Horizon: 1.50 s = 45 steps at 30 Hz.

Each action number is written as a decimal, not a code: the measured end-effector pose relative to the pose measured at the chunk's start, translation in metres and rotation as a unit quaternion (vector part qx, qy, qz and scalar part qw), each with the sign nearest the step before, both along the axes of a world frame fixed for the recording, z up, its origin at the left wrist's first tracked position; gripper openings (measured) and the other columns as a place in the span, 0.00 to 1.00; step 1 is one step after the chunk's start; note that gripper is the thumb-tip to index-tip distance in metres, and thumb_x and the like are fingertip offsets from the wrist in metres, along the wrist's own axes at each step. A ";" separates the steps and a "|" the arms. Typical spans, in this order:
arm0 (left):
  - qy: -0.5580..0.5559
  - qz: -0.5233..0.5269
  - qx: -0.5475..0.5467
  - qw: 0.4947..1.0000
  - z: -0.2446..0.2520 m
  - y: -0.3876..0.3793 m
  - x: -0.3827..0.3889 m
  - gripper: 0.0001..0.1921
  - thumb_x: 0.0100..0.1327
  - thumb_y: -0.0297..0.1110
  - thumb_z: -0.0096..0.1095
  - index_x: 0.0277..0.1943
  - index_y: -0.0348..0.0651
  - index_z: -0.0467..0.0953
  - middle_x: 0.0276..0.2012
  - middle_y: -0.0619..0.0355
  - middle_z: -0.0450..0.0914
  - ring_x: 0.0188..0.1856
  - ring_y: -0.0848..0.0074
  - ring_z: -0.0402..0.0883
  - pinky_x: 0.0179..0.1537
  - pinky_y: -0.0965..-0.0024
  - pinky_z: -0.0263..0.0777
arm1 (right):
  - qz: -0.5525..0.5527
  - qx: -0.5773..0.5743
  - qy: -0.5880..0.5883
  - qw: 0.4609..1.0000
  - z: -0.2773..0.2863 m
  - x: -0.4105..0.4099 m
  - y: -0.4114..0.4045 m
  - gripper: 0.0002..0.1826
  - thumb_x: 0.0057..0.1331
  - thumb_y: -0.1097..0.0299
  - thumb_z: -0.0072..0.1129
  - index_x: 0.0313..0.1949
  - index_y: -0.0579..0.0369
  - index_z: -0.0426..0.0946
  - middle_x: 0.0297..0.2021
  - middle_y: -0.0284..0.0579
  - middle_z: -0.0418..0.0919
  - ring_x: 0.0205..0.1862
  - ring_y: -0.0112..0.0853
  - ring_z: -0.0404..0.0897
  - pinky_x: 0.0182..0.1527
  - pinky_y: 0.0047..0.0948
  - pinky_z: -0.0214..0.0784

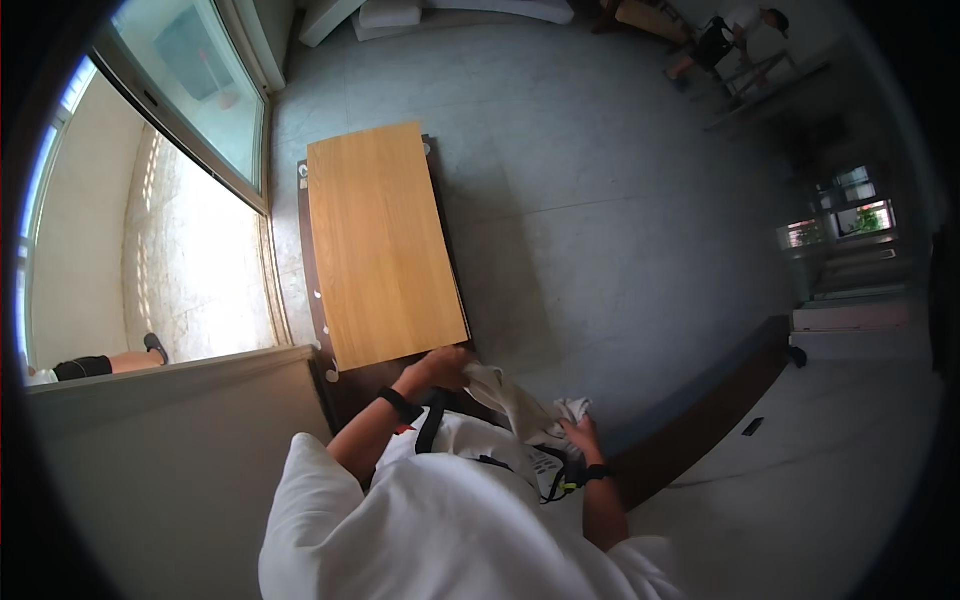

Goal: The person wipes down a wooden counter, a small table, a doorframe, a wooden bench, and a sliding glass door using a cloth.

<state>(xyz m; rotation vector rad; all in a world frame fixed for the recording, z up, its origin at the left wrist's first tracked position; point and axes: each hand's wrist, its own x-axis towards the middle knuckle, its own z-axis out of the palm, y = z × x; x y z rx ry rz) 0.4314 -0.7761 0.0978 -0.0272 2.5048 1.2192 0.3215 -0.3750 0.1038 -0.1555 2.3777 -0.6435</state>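
A pale, crumpled cloth [517,401] hangs between my two hands, close in front of my body. One end of it is gripped by my left hand [444,367], just off the near edge of a wooden board [382,247]. The other end is bunched in my right hand [580,435], over towards the right. The board has a light brown grain and lies on a larger dark brown panel or base [367,382], whose edges show around it. What supports the dark piece is hidden.
A sliding glass door [217,97] stands at the left above a low wall [172,420]. One person [112,365] is beyond it. Another person [724,41] stands far right beside a metal frame [757,79]. A long dark brown strip [705,420] crosses the lower right.
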 end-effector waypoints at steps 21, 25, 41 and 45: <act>-0.080 0.424 0.595 0.678 -0.028 -0.068 -0.004 0.20 0.56 0.25 0.66 0.53 0.37 0.74 0.44 0.58 0.81 0.45 0.72 0.80 0.48 0.71 0.74 | -0.140 -0.226 -0.110 0.958 0.051 -0.155 -0.002 0.21 0.61 0.70 0.67 0.52 0.63 0.74 0.44 0.42 0.81 0.44 0.28 0.79 0.49 0.30 0.71; -0.065 0.431 0.404 0.804 -0.018 -0.081 -0.062 0.21 0.54 0.25 0.69 0.51 0.41 0.74 0.42 0.60 0.81 0.44 0.75 0.79 0.45 0.73 0.74 | -0.106 -0.227 -0.055 0.967 0.032 -0.243 -0.010 0.18 0.62 0.67 0.66 0.48 0.62 0.77 0.41 0.41 0.82 0.38 0.28 0.80 0.43 0.30 0.73; -0.046 0.467 0.165 0.867 0.126 0.022 -0.163 0.19 0.51 0.20 0.63 0.48 0.42 0.74 0.37 0.55 0.79 0.42 0.71 0.79 0.41 0.67 0.73 | 0.574 0.025 0.033 0.818 0.078 -0.446 -0.161 0.14 0.52 0.66 0.66 0.38 0.55 0.76 0.32 0.53 0.82 0.39 0.53 0.79 0.41 0.43 0.73; -0.191 0.654 0.095 0.725 0.124 0.063 -0.063 0.19 0.49 0.27 0.69 0.46 0.42 0.75 0.39 0.55 0.82 0.42 0.71 0.80 0.45 0.66 0.74 | 0.636 -0.096 0.026 0.766 0.084 -0.450 -0.220 0.10 0.52 0.67 0.64 0.31 0.56 0.76 0.29 0.50 0.80 0.37 0.52 0.78 0.38 0.48 0.69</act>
